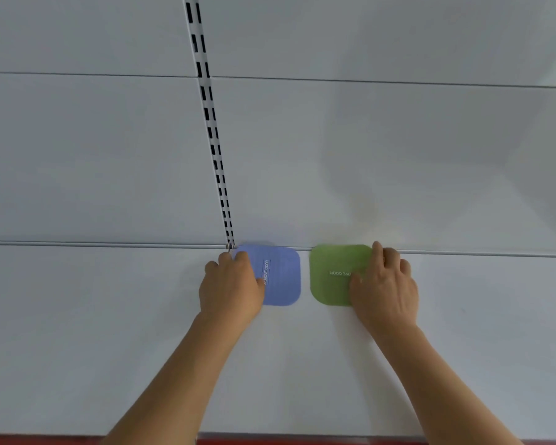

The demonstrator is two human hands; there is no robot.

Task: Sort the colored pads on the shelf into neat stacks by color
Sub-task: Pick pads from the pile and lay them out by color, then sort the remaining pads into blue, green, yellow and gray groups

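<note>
A blue pad (281, 276) with rounded corners lies flat at the back of the white shelf (109, 332), against the rear panel. My left hand (230, 287) grips its left edge, thumb on top and fingers curled over the far corner. Just to its right, a small gap away, lies a green pad (331, 274) with white lettering. My right hand (384, 284) holds the green pad's right side, thumb on its top face and fingers curled round the far right edge. Whether each pad is a single piece or a stack cannot be made out.
A slotted white upright rail (211, 123) runs up the back panel, ending just left of the blue pad. Horizontal panel seams cross the back wall (398, 155). A red strip (45, 440) marks the shelf's front edge.
</note>
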